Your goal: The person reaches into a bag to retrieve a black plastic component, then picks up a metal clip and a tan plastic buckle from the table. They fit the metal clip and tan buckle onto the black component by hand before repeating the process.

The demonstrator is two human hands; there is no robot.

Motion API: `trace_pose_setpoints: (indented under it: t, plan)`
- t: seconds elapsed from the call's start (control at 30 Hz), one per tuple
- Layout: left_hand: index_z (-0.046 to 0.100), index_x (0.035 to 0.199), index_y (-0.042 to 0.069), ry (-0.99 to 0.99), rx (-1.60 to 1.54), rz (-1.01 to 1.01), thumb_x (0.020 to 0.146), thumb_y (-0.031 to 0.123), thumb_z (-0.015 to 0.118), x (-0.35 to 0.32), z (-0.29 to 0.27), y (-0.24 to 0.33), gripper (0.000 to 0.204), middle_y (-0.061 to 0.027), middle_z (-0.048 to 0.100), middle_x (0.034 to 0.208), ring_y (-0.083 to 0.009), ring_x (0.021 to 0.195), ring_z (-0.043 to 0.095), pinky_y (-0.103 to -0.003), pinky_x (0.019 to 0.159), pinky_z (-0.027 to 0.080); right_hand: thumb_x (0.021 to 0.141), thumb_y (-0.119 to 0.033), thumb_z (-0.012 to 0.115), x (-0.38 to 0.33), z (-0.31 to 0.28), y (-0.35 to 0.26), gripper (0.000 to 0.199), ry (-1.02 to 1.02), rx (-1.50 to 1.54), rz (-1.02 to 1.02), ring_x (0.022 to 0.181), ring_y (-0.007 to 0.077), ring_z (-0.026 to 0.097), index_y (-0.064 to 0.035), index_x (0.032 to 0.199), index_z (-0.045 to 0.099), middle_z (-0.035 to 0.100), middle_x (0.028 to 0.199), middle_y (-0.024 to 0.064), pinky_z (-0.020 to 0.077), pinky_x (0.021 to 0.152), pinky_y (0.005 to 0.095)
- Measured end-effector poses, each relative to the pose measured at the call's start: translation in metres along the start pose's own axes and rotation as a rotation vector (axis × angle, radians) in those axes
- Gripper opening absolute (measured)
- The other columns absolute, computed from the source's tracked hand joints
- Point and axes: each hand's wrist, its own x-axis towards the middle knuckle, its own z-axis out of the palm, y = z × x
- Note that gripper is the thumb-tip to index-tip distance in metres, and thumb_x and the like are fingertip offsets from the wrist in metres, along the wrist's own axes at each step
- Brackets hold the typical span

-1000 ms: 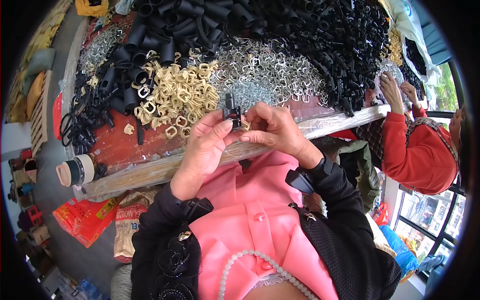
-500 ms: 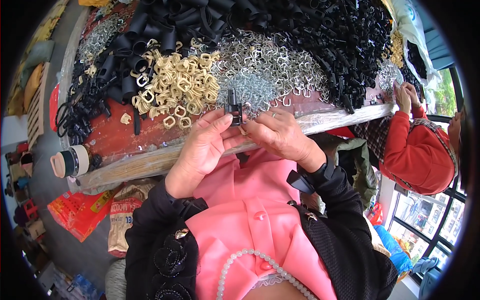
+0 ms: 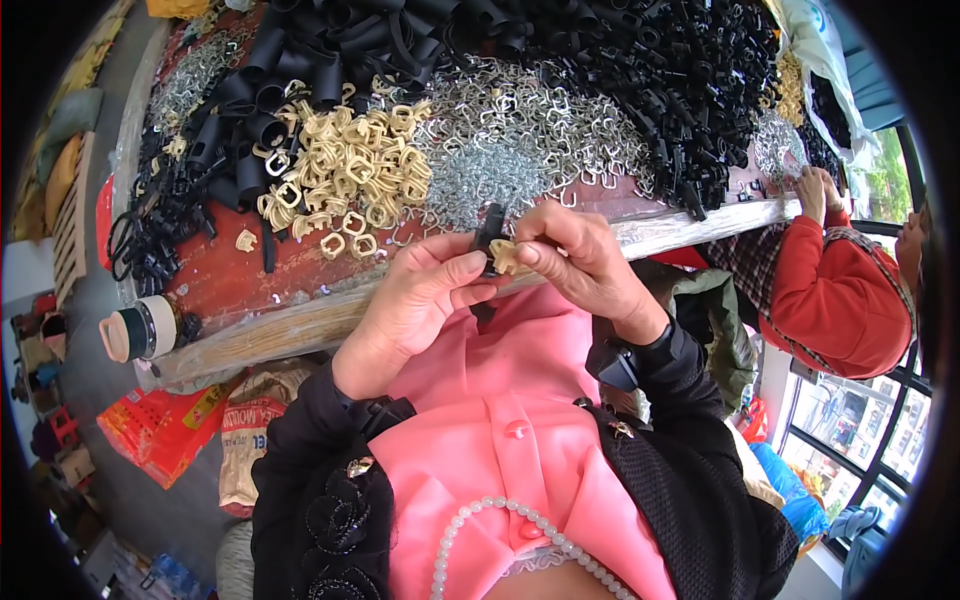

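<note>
Red tabletop (image 3: 213, 268) ahead: my left hand (image 3: 412, 300) pinches the black plastic fitting (image 3: 491, 224), my right hand (image 3: 590, 262) grips the cream plastic clip (image 3: 503, 257) beside it; best keep both square.

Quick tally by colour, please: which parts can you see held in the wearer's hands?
Black: 1, the black part in the left hand
Cream: 1, the cream piece in the right hand
Total: 2 visible; anything hidden behind the fingers can't be counted.

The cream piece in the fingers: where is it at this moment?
Near the centre of the head view, the cream piece is held in the right hand, beside the black part in the left hand.
</note>
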Motion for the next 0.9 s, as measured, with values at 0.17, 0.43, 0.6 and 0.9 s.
trace_pose_setpoints:
  t: [0.17, 0.43, 0.6, 0.9]
  plan:
    - [0.053, 0.1, 0.0, -0.067, -0.06, -0.027, 0.079, 0.011, 0.056, 0.001, -0.003, -0.002, 0.024, -0.0136, 0.059, 0.093, -0.0282, 0.081, 0.06, -0.031, 0.068, 0.052, 0.083, -0.014, 0.052, -0.003, 0.009, -0.002, 0.014, 0.026, 0.082, 0.153, 0.058, 0.0102, 0.046, -0.0017, 0.08, 0.048, 0.049, 0.066, 0.0029, 0.0375, 0.052, 0.0219]
    - [0.053, 0.098, 0.0, -0.024, -0.092, -0.083, 0.08, 0.013, 0.056, 0.003, -0.007, -0.005, 0.023, -0.0131, 0.059, 0.09, -0.0278, 0.079, 0.06, -0.03, 0.066, 0.052, 0.085, -0.016, 0.05, -0.009, 0.018, 0.005, 0.016, 0.091, 0.223, 0.313, 0.061, 0.0058, 0.043, -0.0014, 0.079, 0.048, 0.048, 0.066, 0.0002, 0.037, 0.053, 0.0207]
    - [0.054, 0.096, 0.0, -0.027, -0.043, -0.123, 0.08, 0.014, 0.056, 0.003, -0.006, -0.001, 0.022, -0.011, 0.06, 0.087, -0.0239, 0.077, 0.061, -0.027, 0.064, 0.051, 0.084, -0.016, 0.05, -0.001, 0.009, 0.005, 0.017, 0.087, 0.113, 0.198, 0.056, 0.0097, 0.049, -0.0007, 0.078, 0.048, 0.052, 0.061, 0.0029, 0.0406, 0.05, 0.0268]
    - [0.052, 0.098, -0.004, -0.028, 0.037, -0.134, 0.08, 0.012, 0.055, 0.002, 0.002, -0.003, 0.024, -0.0138, 0.06, 0.085, -0.0233, 0.073, 0.061, -0.026, 0.061, 0.052, 0.077, -0.016, 0.059, -0.009, -0.004, 0.001, 0.016, 0.025, 0.052, 0.226, 0.056, 0.0157, 0.049, -0.0026, 0.081, 0.051, 0.049, 0.064, 0.006, 0.0393, 0.049, 0.0269]
